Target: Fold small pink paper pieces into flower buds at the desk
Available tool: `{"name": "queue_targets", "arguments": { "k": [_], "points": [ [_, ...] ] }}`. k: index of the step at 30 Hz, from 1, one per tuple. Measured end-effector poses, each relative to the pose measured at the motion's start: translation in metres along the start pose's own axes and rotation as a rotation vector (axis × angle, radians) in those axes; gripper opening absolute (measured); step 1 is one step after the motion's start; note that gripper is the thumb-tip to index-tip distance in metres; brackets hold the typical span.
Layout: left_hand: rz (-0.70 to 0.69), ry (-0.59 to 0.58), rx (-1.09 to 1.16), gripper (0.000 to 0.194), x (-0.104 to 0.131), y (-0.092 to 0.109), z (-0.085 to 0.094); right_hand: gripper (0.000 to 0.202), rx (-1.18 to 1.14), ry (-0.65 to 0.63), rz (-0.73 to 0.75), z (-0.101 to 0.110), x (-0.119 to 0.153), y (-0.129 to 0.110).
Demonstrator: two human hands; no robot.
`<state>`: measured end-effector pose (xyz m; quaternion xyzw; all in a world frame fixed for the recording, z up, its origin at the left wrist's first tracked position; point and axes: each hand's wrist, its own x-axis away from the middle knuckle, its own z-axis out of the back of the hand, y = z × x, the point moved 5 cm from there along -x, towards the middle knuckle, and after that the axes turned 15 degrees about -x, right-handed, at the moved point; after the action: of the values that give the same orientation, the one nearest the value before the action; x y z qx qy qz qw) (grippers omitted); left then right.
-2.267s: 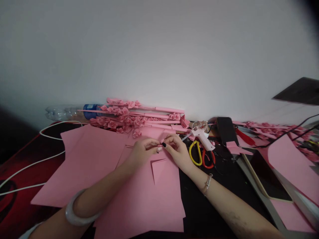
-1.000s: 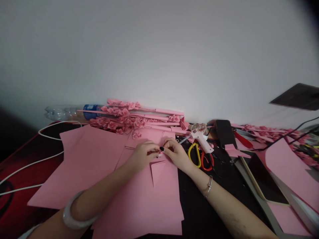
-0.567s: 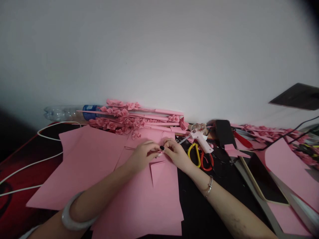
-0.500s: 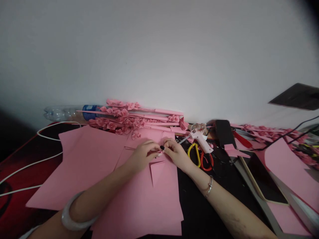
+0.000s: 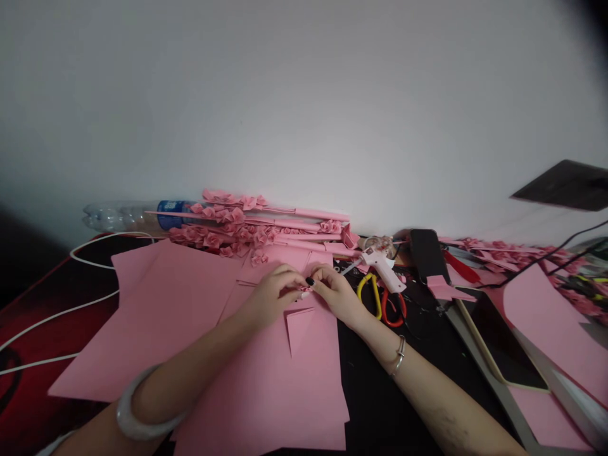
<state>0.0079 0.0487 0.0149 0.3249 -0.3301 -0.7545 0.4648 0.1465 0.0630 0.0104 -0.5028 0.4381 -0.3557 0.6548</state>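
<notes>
My left hand [image 5: 278, 291] and my right hand [image 5: 335, 292] meet over large pink paper sheets [image 5: 266, 386]. Between their fingertips is a small folded pink paper piece [image 5: 306, 289], partly hidden by the fingers. Both hands pinch it, the right thumb with its dark nail lying at its upper edge. Just below them a folded pink paper [image 5: 300, 329] lies on the sheets. Behind the hands are pink paper flowers [image 5: 261, 234] with rolled stems.
Right of my hands lie a white glue gun [image 5: 386, 271], yellow-and-red-handled scissors [image 5: 370, 294], a black phone [image 5: 428, 253] and a tablet-like device [image 5: 506, 342]. A plastic bottle [image 5: 118, 216] lies back left, near white cables [image 5: 57, 305].
The fingertips of my left hand have shifted slightly around the small paper piece, and more of it shows. Nothing else has visibly moved.
</notes>
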Motion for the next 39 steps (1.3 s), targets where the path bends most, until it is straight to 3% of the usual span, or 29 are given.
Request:
{"name": "queue_targets", "arguments": {
  "k": [5, 8, 15, 20, 29, 39],
  "points": [
    [0.159, -0.132, 0.290, 0.011, 0.003, -0.012, -0.013, 0.024, -0.019, 0.043, -0.035, 0.000, 0.002, 0.000],
    [0.204, -0.132, 0.368, 0.011, 0.003, -0.012, -0.014, 0.021, -0.092, 0.082, -0.075, -0.001, 0.004, 0.001],
    [0.138, -0.026, 0.158, 0.014, 0.002, -0.004, -0.004, 0.013, -0.163, 0.103, 0.007, -0.001, 0.007, -0.004],
    [0.142, -0.029, 0.238, 0.018, 0.004, -0.007, -0.007, 0.010, -0.098, 0.103, 0.045, -0.002, 0.008, -0.005],
    [0.133, -0.002, 0.117, 0.010, 0.004, -0.007, -0.006, 0.005, -0.014, 0.095, 0.051, -0.003, 0.006, -0.007],
    [0.131, -0.030, 0.115, 0.005, 0.004, -0.001, -0.003, 0.016, -0.016, 0.070, 0.051, -0.001, 0.004, -0.007]
  ]
}}
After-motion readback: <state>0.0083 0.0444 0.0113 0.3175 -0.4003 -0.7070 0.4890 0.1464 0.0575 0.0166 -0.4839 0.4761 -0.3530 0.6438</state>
